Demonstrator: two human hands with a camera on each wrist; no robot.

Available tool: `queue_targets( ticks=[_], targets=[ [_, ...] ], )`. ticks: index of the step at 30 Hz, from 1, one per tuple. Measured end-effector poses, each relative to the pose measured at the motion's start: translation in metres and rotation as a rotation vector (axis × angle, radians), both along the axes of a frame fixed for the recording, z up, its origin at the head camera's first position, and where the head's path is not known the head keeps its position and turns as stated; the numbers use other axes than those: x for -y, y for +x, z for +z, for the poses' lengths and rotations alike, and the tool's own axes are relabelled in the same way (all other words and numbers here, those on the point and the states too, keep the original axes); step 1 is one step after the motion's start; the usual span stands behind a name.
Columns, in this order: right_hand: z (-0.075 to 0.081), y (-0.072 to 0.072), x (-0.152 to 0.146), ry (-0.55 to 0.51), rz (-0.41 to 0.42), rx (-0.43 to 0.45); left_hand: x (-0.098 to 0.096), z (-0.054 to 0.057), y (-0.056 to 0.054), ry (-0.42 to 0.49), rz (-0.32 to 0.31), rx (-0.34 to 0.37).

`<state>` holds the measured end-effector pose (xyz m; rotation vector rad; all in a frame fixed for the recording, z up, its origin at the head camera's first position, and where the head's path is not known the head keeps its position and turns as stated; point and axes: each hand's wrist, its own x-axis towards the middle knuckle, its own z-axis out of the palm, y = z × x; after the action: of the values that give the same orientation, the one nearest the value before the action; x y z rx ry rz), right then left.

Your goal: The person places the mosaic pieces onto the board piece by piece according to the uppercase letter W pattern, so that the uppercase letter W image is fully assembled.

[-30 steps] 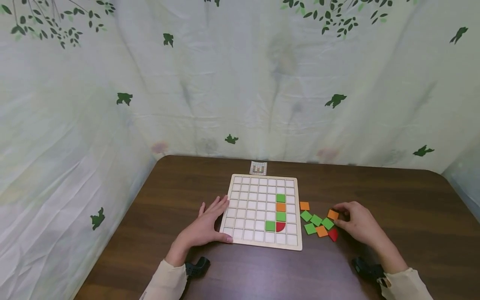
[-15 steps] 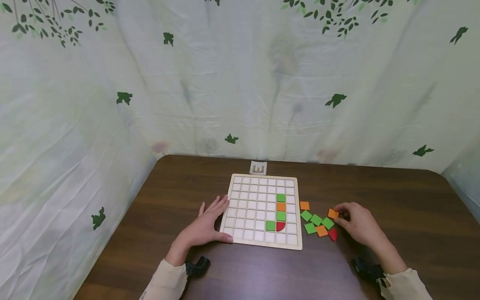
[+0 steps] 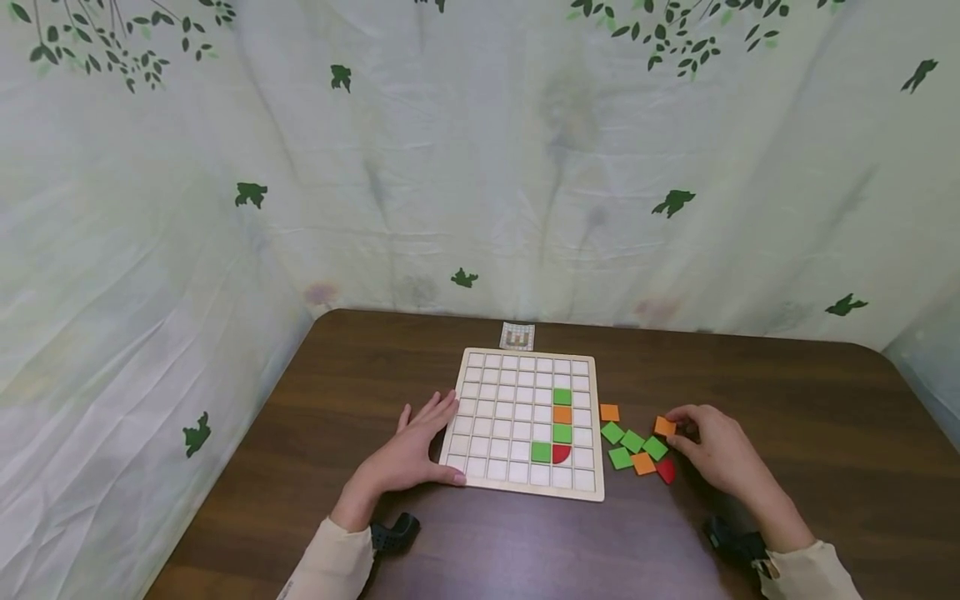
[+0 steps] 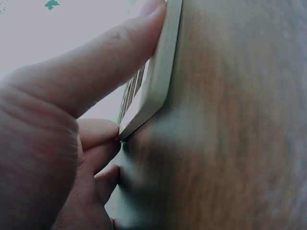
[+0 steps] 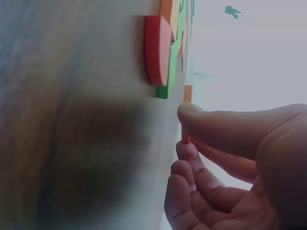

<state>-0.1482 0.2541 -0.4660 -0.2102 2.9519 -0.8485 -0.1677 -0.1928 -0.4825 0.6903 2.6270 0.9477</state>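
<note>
My left hand [image 3: 412, 450] rests against the near left corner of a white grid board [image 3: 498, 452]. Its fingers lie straight along the left side, and the thumb touches the near edge. In the left wrist view the thumb [image 4: 110, 62] lies over the board's pale rim [image 4: 160, 79]. At the right, my right hand [image 3: 716, 446] pinches an orange square tile [image 3: 664, 426] between thumb and fingers; the right wrist view shows that orange tile [image 5: 187, 94] on edge. On the board sit green tiles [image 3: 562, 397], an orange tile [image 3: 562, 415] and a red quarter-round tile [image 3: 560, 452].
Between board and right hand lie several loose green tiles [image 3: 632, 440], orange tiles [image 3: 643, 463] and a red rounded piece [image 3: 666, 470]. A small pattern card [image 3: 517, 336] lies behind the board. The brown table [image 3: 360, 367] meets a hanging cloth [image 3: 480, 167] at the back.
The orange tile in the right hand has shifted very slightly up and left. The left hand and the board keep their places.
</note>
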Motion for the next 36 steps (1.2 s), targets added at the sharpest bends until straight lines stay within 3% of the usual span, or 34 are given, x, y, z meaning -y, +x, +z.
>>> queue_targets(
  ticks=[16, 36],
  targets=[
    [0.01, 0.009, 0.022, -0.042, 0.018, -0.079, 0.0, 0.001, 0.0, 0.001, 0.005, 0.005],
    [0.015, 0.008, 0.065, -0.056, 0.078, -0.048, 0.0, -0.001, -0.001, -0.005, 0.0, -0.003]
  ],
)
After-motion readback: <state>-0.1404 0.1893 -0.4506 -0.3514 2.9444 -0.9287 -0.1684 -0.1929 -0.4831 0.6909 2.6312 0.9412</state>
